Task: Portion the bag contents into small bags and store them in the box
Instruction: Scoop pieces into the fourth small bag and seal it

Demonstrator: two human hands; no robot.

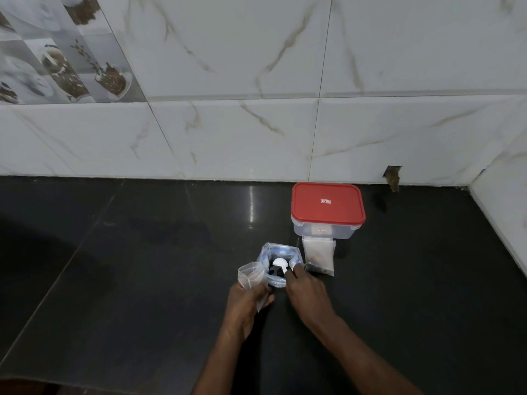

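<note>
1. Currently the box (pixel 328 228), clear-walled with its red lid (pixel 328 205) on, stands near the tiled wall (pixel 256 124) at the back of the dark counter (pixel 128 280). A narrow strip of counter separates box and wall.
2. Open counter runs wide to the left of the box and in front of it. To its right the surface ends at a side wall.
3. The large bag (pixel 281 249) stands open just in front and to the left of the box, not touching it.
4. The right hand (pixel 306 292) pinches the handle of a white spoon (pixel 280 263), whose bowl sits over the large bag's mouth.
5. The left hand (pixel 246 302) grips a small bag (pixel 250 276), held open, touching the large bag on the side away from the box.
6. A filled pouch (pixel 318 252) lies against the box's front wall, dark material at its near end.
7. The box's contents are hard to make out. The large bag's contents show only as a dark patch. Whether the spoon is loaded cannot be told.
8. Both forearms are cut off at the lower frame edge.
</note>
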